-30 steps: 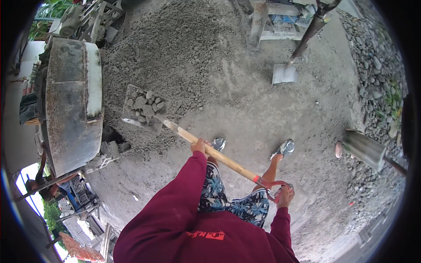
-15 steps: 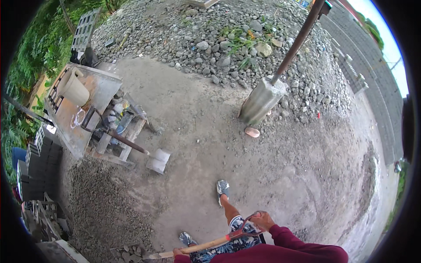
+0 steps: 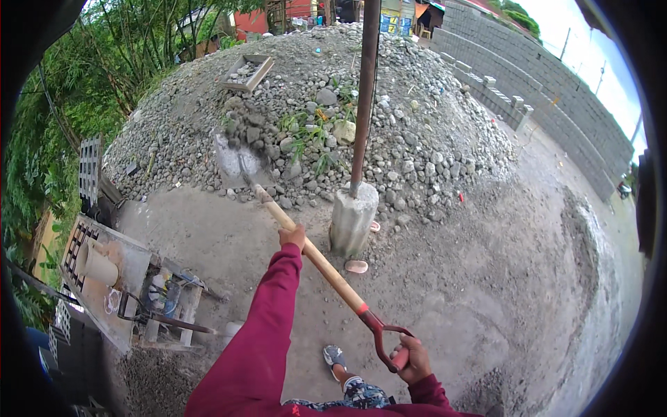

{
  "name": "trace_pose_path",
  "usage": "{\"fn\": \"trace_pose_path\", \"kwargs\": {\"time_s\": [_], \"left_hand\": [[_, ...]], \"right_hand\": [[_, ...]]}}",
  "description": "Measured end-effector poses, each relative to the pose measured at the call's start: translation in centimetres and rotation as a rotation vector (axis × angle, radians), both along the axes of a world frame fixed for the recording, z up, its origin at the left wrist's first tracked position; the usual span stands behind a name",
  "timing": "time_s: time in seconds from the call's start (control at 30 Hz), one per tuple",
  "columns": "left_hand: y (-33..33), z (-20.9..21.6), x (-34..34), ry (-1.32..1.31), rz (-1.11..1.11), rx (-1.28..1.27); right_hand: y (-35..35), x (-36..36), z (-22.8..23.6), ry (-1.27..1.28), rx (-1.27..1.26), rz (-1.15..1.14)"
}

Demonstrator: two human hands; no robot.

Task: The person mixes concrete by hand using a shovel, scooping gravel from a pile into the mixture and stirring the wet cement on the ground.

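A shovel (image 3: 333, 279) with a pale wooden shaft and a red D-shaped handle stretches away from me, up and to the left. My left hand (image 3: 292, 237) is wrapped round the middle of its shaft. At the near end my right hand (image 3: 415, 359) grips the crosspiece of the D handle. The grey metal blade (image 3: 236, 163) hangs over the near edge of the stone pile (image 3: 201, 132). Dark, blurred stones (image 3: 251, 128) show just past the blade's tip, against the heap; whether they are airborne I cannot tell.
A concrete post base (image 3: 353, 221) with a rusty pole (image 3: 366, 90) stands right of the shaft. A sandal (image 3: 356, 266) lies before it. At left is a workbench (image 3: 132, 257) with a bucket (image 3: 97, 264). A wooden box (image 3: 248, 72) sits on the pile.
The shovel has swung from low beside my legs out to the pile, my left arm now extended. Its stones have left the blade. The view has tilted up toward the heap.
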State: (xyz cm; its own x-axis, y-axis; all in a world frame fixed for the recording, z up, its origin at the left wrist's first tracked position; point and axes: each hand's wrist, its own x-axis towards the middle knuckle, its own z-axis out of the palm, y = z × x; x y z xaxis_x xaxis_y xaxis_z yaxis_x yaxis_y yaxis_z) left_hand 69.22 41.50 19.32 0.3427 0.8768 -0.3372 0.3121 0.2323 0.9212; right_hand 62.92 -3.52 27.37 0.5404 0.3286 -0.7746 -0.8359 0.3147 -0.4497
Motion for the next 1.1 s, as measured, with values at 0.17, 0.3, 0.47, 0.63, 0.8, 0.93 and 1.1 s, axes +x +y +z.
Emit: {"fn": "trace_pose_path", "kwargs": {"time_s": [0.17, 0.3, 0.47, 0.63, 0.8, 0.93, 1.1], "left_hand": [[-7.7, -5.1, -1.5, 0.022, 0.017, -0.286], [-18.6, -13.9, -8.8, -0.116, 0.226, -0.81], [-25.0, -18.2, -19.4, -0.287, 0.456, -1.073], [-24.6, -16.6, -33.7, -0.409, 0.281, -1.065], [-19.4, -11.1, -50.1, 0.059, 0.075, -0.444], [-21.2, -12.8, -70.0, -0.011, 0.779, -0.344], [-37.2, -15.6, -87.8, 0.216, 1.413, -0.402]], "right_hand": [[-5.5, -1.8, 4.3, -0.158, -0.141, -0.166], [-10.8, -1.9, 8.0, -0.603, -0.464, 0.091], [-3.5, -5.0, 16.4, -1.214, -0.618, 0.692], [8.3, -13.0, 13.7, -1.626, -0.274, 1.326], [15.3, -23.3, 11.4, -1.813, -0.089, 1.703], [19.9, -30.9, 10.3, -1.986, 0.227, 1.703], [22.9, -39.8, 11.1, -1.946, 0.471, 1.901]]}}
